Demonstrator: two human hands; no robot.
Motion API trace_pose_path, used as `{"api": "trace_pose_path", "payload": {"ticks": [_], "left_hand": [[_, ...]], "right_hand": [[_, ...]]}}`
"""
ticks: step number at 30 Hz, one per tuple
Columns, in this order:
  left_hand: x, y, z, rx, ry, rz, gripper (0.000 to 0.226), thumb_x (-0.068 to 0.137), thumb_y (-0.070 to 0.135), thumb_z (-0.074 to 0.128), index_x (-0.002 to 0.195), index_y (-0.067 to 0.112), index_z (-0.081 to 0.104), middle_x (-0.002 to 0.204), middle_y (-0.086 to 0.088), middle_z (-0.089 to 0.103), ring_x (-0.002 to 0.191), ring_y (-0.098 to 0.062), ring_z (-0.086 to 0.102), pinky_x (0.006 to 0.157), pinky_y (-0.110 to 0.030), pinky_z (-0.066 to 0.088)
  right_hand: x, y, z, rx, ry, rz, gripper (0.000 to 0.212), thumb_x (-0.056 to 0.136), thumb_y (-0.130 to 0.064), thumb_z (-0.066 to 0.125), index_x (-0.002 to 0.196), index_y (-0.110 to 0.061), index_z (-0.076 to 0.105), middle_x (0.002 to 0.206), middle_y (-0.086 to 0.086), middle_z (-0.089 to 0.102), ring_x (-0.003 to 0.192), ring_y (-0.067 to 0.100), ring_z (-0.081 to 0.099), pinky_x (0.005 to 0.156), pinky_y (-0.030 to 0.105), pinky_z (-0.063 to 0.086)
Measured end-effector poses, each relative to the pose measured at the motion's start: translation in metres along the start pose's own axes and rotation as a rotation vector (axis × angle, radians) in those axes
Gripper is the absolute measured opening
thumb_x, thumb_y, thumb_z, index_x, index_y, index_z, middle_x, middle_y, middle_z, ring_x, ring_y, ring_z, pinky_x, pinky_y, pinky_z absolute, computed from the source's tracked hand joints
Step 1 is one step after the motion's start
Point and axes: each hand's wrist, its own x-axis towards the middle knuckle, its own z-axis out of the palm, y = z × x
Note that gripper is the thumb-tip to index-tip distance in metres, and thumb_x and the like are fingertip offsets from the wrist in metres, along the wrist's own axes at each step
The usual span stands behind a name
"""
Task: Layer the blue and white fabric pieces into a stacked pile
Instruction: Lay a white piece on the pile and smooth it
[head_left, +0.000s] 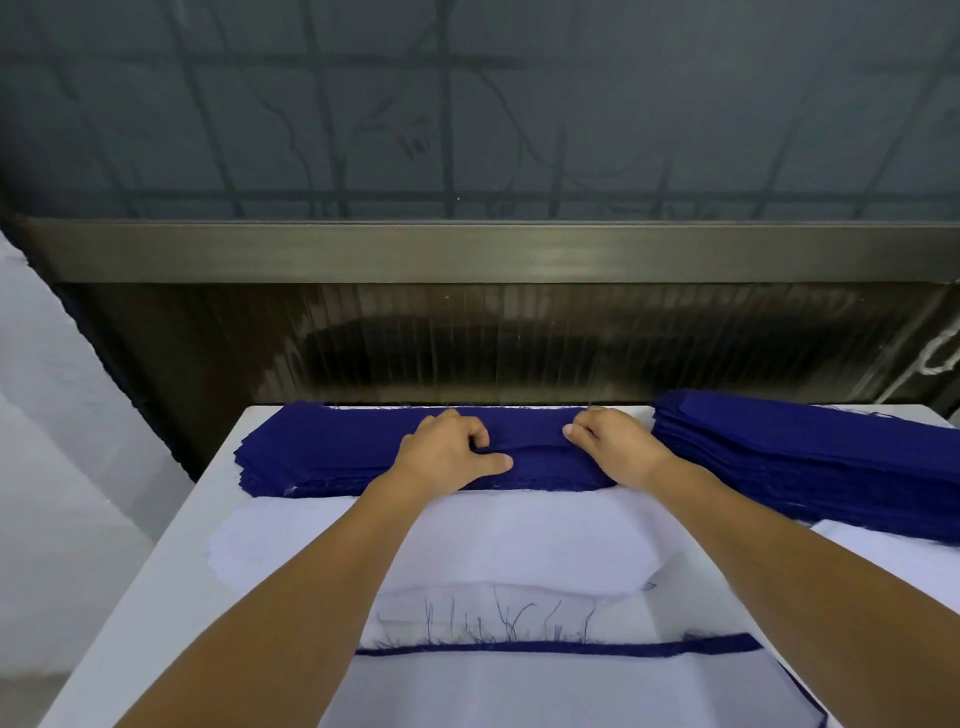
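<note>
Far stack: on the table, along its back edge, under both hands.
Left hand: on the stack, left of right hand.
Right stack: just beside the far stack, right.
Flat pieces: in front of the far stack, overlapping, nearer the person.
Wall: behind the table.

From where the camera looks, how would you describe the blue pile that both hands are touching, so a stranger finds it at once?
Start at the white table and go to its far edge, under the dark wall. The blue pile lies there, left of centre, with the left hand and right hand pinching its top piece. Unlike the taller blue stack at the right, it is lower and borders the white fabric in front.
</note>
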Motion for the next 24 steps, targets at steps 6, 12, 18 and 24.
{"api": "trace_pose_path", "payload": {"ticks": [6,12,18,24], "left_hand": [[0.007,-0.002,0.002,-0.001,0.067,0.000,0.010,0.094,0.030,0.058,0.087,0.025,0.062,0.088,0.002,0.064,0.082,-0.015,0.060,0.080,-0.038,0.054],[-0.002,-0.019,-0.003,0.040,0.146,0.030,0.008,0.094,0.021,0.058,0.088,0.023,0.062,0.096,0.002,0.058,0.086,-0.017,0.058,0.080,-0.039,0.054],[-0.029,-0.101,-0.040,0.115,0.284,-0.120,0.008,0.094,0.019,0.059,0.096,0.026,0.062,0.104,0.002,0.061,0.088,-0.014,0.057,0.081,-0.034,0.053],[-0.053,-0.131,-0.063,0.307,0.366,-0.191,0.024,0.097,0.023,0.051,0.117,0.024,0.064,0.118,-0.001,0.062,0.105,-0.020,0.057,0.089,-0.034,0.044]], "right_hand": [[-0.002,-0.008,0.000,0.030,0.037,0.052,0.033,0.097,-0.052,0.043,0.083,-0.027,0.059,0.087,-0.005,0.062,0.082,0.012,0.059,0.070,0.028,0.047],[-0.016,-0.015,0.008,-0.036,0.127,-0.080,0.005,0.096,-0.032,0.055,0.098,-0.027,0.054,0.101,-0.008,0.054,0.095,0.013,0.054,0.080,0.024,0.045],[-0.019,-0.004,0.009,0.032,0.129,-0.026,0.010,0.099,-0.020,0.051,0.105,-0.023,0.059,0.102,-0.008,0.052,0.094,0.010,0.053,0.080,0.019,0.044],[-0.029,-0.013,0.000,0.018,0.133,-0.018,0.013,0.099,-0.017,0.050,0.104,-0.021,0.061,0.104,-0.004,0.055,0.096,0.014,0.056,0.081,0.020,0.043]]}}
